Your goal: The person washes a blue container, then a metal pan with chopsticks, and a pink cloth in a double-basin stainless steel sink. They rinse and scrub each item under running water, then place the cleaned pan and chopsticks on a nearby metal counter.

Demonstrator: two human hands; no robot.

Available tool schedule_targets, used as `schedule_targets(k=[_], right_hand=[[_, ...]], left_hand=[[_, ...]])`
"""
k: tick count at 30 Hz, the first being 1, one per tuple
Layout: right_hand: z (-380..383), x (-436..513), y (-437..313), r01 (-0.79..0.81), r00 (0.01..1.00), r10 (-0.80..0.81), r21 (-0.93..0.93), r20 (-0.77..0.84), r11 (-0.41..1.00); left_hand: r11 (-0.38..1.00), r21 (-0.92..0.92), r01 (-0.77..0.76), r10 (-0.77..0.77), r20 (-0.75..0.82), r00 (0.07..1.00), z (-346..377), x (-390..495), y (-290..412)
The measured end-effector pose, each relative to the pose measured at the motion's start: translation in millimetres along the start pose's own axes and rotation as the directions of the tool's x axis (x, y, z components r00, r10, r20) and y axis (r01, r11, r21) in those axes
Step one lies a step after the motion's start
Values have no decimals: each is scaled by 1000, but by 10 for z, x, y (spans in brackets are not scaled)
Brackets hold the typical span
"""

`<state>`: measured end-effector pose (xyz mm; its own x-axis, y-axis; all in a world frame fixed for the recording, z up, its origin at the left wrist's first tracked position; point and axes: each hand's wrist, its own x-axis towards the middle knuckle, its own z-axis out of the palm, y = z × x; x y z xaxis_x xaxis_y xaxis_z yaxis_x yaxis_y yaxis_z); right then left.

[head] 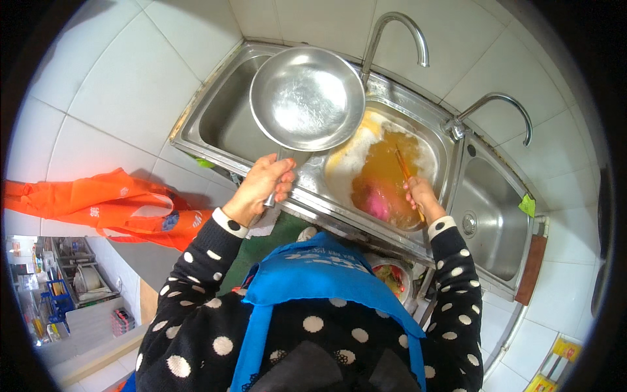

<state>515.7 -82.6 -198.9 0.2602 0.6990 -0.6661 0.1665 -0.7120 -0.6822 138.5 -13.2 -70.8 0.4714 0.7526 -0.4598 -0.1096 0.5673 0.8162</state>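
My left hand (pixel 269 181) grips the handle of a metal frying pan (pixel 306 100). The pan is raised over the left and middle basins, its shiny round face towards me. In my right hand (pixel 422 196) are thin wooden sticks, apparently chopsticks (pixel 402 164), slanting over the middle basin. Brownish water (pixel 392 152) with white foam (pixel 350 159) fills that basin. A pink thing (pixel 378 203) lies in the water near the front; the water blurs what it is.
A left basin (pixel 225 117) and a right basin (pixel 482 196) flank the middle one. Two curved taps (pixel 392 19) (pixel 494 98) rise behind. An orange apron (pixel 132 208) hangs at the left wall. Below the sink's front stands a container (pixel 392 279) with red and green scraps.
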Motion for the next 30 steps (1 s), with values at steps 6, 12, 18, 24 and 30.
schedule_targets(k=[6,12,18,24,30], right_hand=[[35,167,176,65,988,-38,184,-148,981],[67,84,140,225,796,-558,-741,-234,632],[509,-246,-238,428,882,-434,-699,185,573],[778,-103,-240,444,876,-156,-639,456,628],[801,29,-150,597,763,-264,-485,590,639]], left_hand=[[982,-162,96,-89,49,995,-210,-144,145],[958,-280,70,-61,39,997,-417,-24,212],[920,-375,116,-149,-60,987,-682,352,186],[901,-306,307,-336,-47,941,-1033,855,122],[943,304,137,-37,-315,948,-1167,1146,164]])
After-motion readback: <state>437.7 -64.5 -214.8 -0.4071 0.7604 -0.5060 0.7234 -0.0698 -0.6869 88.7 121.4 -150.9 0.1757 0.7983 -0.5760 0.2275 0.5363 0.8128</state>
